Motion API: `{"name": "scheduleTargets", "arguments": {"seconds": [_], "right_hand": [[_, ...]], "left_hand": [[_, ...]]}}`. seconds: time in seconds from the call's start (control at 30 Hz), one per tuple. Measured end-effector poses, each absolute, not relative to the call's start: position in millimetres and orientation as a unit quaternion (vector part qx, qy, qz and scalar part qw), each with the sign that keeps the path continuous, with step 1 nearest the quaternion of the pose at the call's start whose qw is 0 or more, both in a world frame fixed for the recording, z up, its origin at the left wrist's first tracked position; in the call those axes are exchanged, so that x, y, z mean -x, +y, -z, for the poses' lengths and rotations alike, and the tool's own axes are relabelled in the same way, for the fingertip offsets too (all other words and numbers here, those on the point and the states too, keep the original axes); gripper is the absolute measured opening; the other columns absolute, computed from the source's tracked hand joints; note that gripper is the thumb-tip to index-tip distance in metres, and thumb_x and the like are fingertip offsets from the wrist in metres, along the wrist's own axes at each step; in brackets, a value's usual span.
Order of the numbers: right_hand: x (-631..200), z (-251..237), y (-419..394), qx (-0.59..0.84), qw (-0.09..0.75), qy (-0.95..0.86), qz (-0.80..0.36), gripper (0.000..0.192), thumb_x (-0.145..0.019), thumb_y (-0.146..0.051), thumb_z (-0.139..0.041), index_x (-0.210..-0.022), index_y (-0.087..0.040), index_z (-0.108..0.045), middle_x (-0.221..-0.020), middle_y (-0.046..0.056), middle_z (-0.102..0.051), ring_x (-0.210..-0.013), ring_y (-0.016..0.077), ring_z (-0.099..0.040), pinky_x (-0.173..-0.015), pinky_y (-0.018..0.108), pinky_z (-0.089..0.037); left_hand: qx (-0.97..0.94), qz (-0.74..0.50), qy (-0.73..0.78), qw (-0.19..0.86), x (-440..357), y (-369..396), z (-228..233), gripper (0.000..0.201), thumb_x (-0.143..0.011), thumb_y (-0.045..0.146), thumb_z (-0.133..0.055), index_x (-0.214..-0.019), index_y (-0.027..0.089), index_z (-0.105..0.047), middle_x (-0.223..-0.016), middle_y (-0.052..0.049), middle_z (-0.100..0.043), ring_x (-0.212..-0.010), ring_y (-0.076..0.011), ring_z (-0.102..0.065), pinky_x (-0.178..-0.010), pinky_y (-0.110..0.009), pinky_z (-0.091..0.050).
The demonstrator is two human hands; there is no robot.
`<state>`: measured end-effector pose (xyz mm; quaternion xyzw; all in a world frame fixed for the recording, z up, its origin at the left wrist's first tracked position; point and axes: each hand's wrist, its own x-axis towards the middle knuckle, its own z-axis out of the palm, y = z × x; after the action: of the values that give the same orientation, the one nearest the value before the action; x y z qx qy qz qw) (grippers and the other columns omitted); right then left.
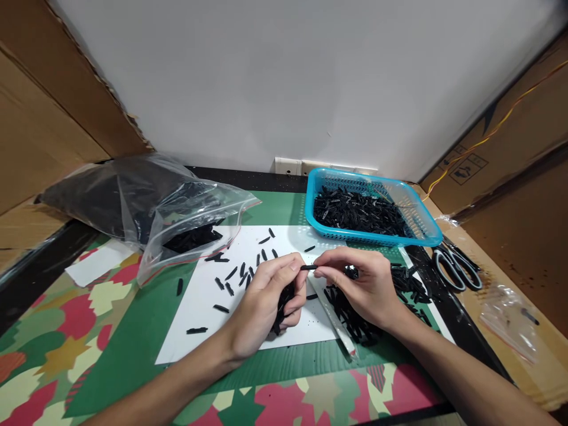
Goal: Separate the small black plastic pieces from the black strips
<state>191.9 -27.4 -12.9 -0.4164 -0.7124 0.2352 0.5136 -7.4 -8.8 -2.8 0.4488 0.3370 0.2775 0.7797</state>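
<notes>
My left hand (277, 290) is closed around a bunch of small black strips (284, 305), which show below its fingers. Its thumb and forefinger also pinch one end of a single black strip (309, 267). The fingertips of my right hand (359, 281) pinch the other end of that strip, so it spans the small gap between my hands. Below them lies a white sheet (186, 313) with several loose black strips (220, 308) scattered on its left part. A pile of black strips (355, 322) lies beneath my right hand, partly hidden by it.
A blue basket (377, 238) of black pieces stands at the back right. A clear zip bag (146, 201) full of black pieces lies open at the left. Scissors (455, 269) and a small plastic bag (508, 322) lie at the right, near cardboard (523, 195). Wall sockets (288, 166) sit behind.
</notes>
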Motion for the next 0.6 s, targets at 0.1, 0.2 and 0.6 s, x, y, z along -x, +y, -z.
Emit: {"name": "scheduleTargets", "arguments": {"seconds": [0.1,0.2,0.6], "right_hand": [[-192.0,13.4,-27.1,0.414,0.514,-0.713,-0.236,0.004,-0.094,-0.014,-0.077,-0.094,-0.018,-0.077,-0.082,0.000,-0.079,-0.064,0.0100,-0.071,-0.061,0.018,-0.055],[-191.8,13.5,-27.0,0.413,0.514,-0.713,-0.237,0.003,-0.094,-0.014,-0.077,-0.093,-0.017,-0.077,-0.081,0.000,-0.079,-0.064,0.0096,-0.071,-0.061,0.018,-0.054],[-191.3,13.8,-29.1,0.419,0.511,-0.710,-0.244,0.003,-0.094,-0.016,-0.076,-0.096,-0.017,-0.075,-0.080,0.000,-0.076,-0.063,0.0095,-0.067,-0.061,0.019,-0.054]], "left_hand": [[-0.447,-0.276,0.342,0.779,7.6,-9.0,2.2,0.041,-0.104,0.055,-0.050,-0.079,0.022,-0.047,-0.057,0.008,-0.042,-0.041,-0.0058,-0.030,-0.036,-0.016,-0.018],[-0.451,-0.275,0.342,0.778,7.7,-9.3,1.2,0.040,-0.104,0.054,-0.051,-0.080,0.022,-0.047,-0.058,0.008,-0.041,-0.041,-0.0060,-0.030,-0.035,-0.016,-0.018],[-0.447,-0.276,0.346,0.777,8.0,-9.4,-0.6,0.037,-0.103,0.055,-0.052,-0.084,0.023,-0.049,-0.057,0.009,-0.041,-0.040,-0.0052,-0.027,-0.035,-0.016,-0.016]]}}
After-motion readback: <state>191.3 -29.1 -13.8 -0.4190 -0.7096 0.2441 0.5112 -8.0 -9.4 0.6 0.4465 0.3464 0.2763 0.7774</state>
